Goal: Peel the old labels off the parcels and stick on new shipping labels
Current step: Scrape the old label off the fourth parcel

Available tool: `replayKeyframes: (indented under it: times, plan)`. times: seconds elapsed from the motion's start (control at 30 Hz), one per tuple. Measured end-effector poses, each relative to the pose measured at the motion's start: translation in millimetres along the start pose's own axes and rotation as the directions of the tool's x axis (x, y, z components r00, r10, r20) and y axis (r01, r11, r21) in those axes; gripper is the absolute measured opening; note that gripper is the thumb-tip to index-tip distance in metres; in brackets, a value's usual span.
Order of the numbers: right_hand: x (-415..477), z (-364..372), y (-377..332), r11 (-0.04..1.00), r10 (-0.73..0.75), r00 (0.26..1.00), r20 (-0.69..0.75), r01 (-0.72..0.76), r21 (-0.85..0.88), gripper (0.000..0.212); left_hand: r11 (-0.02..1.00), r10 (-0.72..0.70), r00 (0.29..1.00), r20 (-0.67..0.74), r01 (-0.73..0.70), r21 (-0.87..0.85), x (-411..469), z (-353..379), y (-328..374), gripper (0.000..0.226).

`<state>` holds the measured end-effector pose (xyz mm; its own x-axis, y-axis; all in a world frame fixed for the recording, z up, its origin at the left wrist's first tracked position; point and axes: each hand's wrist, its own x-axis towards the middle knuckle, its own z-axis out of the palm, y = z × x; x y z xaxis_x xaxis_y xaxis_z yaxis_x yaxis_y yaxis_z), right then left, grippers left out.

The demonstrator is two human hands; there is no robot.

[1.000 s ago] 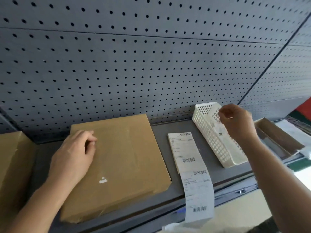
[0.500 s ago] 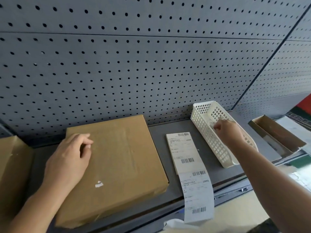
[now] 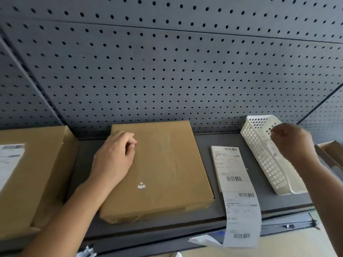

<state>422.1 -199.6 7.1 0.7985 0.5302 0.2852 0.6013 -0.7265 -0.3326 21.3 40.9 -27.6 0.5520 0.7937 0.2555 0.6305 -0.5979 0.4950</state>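
Nearest, well below and left of the right fingers (image 3: 278, 129): crumpled white paper (image 3: 203, 240) under the shelf (image 3: 202, 143) lip. Just beyond it, label strip (image 3: 236, 184) with barcodes, flat on shelf, near end drooping over the lip; between the two sets of fingers, closer to the right ones. Parcel (image 3: 163, 173) flat on shelf, bare brown top, small white scrap (image 3: 141, 185) stuck on it below and right of the left fingers (image 3: 130, 140). Left hand (image 3: 113, 160) resting on parcel near its far left corner, fingers loosely curled, tips tucked against the cardboard, gripping nothing. Second parcel (image 3: 37, 173) well left of those fingers, label (image 3: 10, 160) on its top, cut by frame edge. Right hand (image 3: 291, 143) hovering over white basket (image 3: 259, 160), fingers bunched, tips close together; blurred, so cannot tell whether anything pinched. Basket directly under the right fingertips, angled on shelf. Open cardboard box (image 3: 328, 153) right of that hand, partly hidden by the wrist. Farthest, beyond all fingers: grey pegboard (image 3: 167, 71).
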Motion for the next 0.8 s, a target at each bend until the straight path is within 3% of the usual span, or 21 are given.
replayKeyframes:
  times: [0.1,0.17,0.23,0.3,0.33,0.4,0.57,0.8]
  plan:
    - [-29,-8,-69,0.969,-0.060,0.998,0.037,0.049,0.242,0.015,1.000,0.008,1.000,-0.006,-0.008,-0.012,-1,0,-1,0.005]
    - [-66,-5,-121,0.893,-0.297,0.943,0.150,0.218,0.394,0.026,1.000,-0.004,1.000,-0.017,0.004,-0.017,-1,0,-1,0.005]
    - [-104,4,-164,0.767,-0.559,0.783,0.273,0.364,0.528,0.034,1.000,-0.011,1.000,-0.023,0.011,-0.024,-2,-1,0,0.005]
    - [-136,15,-197,0.633,-0.743,0.585,0.327,0.453,0.628,0.027,0.999,-0.010,1.000,-0.030,0.009,-0.031,-2,0,0,0.006]
    - [-147,21,-211,0.586,-0.791,0.508,0.340,0.472,0.659,0.023,0.999,-0.012,0.999,-0.033,0.010,-0.035,-2,0,-1,0.006]
    - [-159,34,-225,0.542,-0.834,0.422,0.357,0.498,0.677,0.022,0.999,-0.001,0.999,-0.033,0.000,-0.034,-2,1,-3,0.006]
    - [-165,51,-232,0.496,-0.868,0.378,0.322,0.640,0.587,0.027,0.999,0.023,0.999,-0.042,-0.024,-0.039,-3,2,-7,0.005]
    - [-162,55,-238,0.454,-0.891,0.364,0.272,0.685,0.569,0.022,0.998,0.036,0.998,-0.051,-0.038,-0.043,-3,2,-8,0.007]
